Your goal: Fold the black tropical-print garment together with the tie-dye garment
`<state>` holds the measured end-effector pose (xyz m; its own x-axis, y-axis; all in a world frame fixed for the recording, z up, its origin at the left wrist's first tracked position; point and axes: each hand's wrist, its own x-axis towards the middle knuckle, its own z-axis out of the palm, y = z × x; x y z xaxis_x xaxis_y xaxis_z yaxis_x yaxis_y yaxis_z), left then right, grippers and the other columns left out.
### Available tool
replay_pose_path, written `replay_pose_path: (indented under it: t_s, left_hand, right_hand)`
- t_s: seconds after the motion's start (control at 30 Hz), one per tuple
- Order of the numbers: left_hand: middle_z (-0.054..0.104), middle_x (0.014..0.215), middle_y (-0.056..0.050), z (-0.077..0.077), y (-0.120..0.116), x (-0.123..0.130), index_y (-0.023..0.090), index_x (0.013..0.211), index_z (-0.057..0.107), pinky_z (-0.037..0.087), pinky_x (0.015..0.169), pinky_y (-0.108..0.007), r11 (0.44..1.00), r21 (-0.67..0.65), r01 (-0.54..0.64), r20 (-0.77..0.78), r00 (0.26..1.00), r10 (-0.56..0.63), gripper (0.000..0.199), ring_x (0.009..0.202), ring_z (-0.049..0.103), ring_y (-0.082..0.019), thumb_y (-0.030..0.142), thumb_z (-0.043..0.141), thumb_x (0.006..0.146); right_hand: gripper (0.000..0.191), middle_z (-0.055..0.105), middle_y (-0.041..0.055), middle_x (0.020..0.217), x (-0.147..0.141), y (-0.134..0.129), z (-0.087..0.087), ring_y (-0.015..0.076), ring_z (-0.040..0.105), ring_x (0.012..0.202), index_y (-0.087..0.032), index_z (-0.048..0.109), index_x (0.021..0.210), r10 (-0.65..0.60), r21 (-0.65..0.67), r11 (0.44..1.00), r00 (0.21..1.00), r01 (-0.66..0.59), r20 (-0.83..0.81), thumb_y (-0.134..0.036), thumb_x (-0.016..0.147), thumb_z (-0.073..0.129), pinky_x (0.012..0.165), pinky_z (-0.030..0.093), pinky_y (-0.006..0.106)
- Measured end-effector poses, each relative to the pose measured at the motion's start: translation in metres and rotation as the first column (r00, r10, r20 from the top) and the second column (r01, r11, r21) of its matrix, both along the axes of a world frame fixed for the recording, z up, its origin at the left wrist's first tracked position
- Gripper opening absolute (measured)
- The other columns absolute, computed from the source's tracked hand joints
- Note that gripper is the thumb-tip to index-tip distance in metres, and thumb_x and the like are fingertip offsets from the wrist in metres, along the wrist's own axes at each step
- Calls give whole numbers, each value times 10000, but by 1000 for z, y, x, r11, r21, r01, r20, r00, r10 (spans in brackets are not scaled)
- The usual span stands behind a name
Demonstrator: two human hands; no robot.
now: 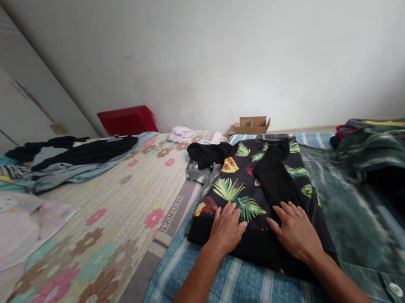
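A black garment with green leaves and orange fruit printed on it [249,185] lies on a blue striped cloth [225,285]. My left hand [226,229] rests palm down on its lower left part, with the fingers spread. On the lower right part lies my right hand [295,230], also palm down with fingers apart, close to a black sleeve [274,175] that is folded over the printed front. The other black sleeve [208,153] extends to the upper left. Neither hand grasps anything.
A dark green denim garment [353,214] lies right of the printed one, beside a heap of clothes [400,149]. A small open cardboard box [250,125] and a red box [127,121] stand by the wall. More clothes [86,153] lie on the flowered bedding [121,222] at left.
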<state>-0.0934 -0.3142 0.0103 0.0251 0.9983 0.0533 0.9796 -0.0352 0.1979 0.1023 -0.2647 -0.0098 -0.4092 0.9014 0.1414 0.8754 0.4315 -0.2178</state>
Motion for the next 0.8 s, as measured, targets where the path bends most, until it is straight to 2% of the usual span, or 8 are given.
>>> replay_pose_path:
  t_s: [0.1, 0.17, 0.23, 0.33, 0.43, 0.67, 0.8]
  left_hand:
    - [467, 1383, -143, 3, -10, -13, 152, 1147, 560, 279, 1094, -467, 980, 185, -66, 57, 997, 56, 320, 1327, 362, -259, 229, 542, 837]
    - [494, 1346, -141, 5, -15, -28, 157, 1109, 566, 321, 1073, -438, 934, 315, -167, 95, 985, 144, 298, 1293, 403, -259, 192, 560, 813]
    - [561, 1241, -130, 8, -18, -42, 161, 1033, 577, 374, 1026, -399, 896, 345, -280, 116, 960, 255, 238, 1208, 484, -250, 172, 570, 795]
    - [631, 1069, -107, 14, -21, -57, 154, 992, 572, 436, 910, -345, 881, 207, -426, 106, 905, 413, 194, 1038, 581, -232, 206, 570, 805]
    - [651, 1036, -117, 20, -23, -63, 144, 1021, 567, 449, 816, -328, 847, 92, -523, 79, 852, 517, 233, 964, 608, -245, 278, 550, 831]
    - [662, 1073, -132, 24, -17, -72, 150, 1077, 584, 436, 761, -315, 828, 48, -559, 89, 828, 554, 308, 975, 620, -268, 298, 554, 808]
    - [678, 1054, -134, 26, -9, -83, 120, 1150, 578, 440, 748, -289, 815, -43, -578, 209, 793, 573, 425, 946, 638, -250, 302, 578, 766]
  right_hand:
    - [540, 470, 136, 1378, 0, 0, -1, 309, 349, 1316, -143, 543, 1295, -6, -16, 1000, 1000, 6, 4, -484, 912, 373, 1084, 230, 428]
    - [550, 464, 129, 1385, 0, 0, -2, 306, 339, 1323, -149, 539, 1300, -8, -26, 1000, 1000, 8, 11, -497, 907, 377, 1088, 223, 424]
    - [561, 461, 120, 1390, 0, 0, -2, 302, 332, 1329, -151, 533, 1306, -10, -32, 999, 1000, 11, 16, -509, 904, 374, 1093, 216, 422]
    - [585, 453, 118, 1397, 1, 1, -2, 299, 327, 1333, -140, 511, 1324, -10, -45, 999, 1000, 10, 10, -517, 902, 365, 1093, 218, 425]
    - [605, 443, 118, 1404, 0, 2, 1, 299, 316, 1339, -130, 492, 1339, -3, -72, 997, 1000, 3, 0, -521, 894, 368, 1097, 213, 427]
    - [608, 426, 117, 1418, -1, 4, 4, 294, 287, 1357, -132, 484, 1346, -3, -118, 993, 1000, 2, -11, -513, 884, 377, 1102, 211, 436]
    - [604, 424, 104, 1423, -2, 5, 5, 290, 280, 1362, -141, 479, 1351, 3, -131, 991, 1000, -3, 0, -509, 884, 374, 1111, 200, 434]
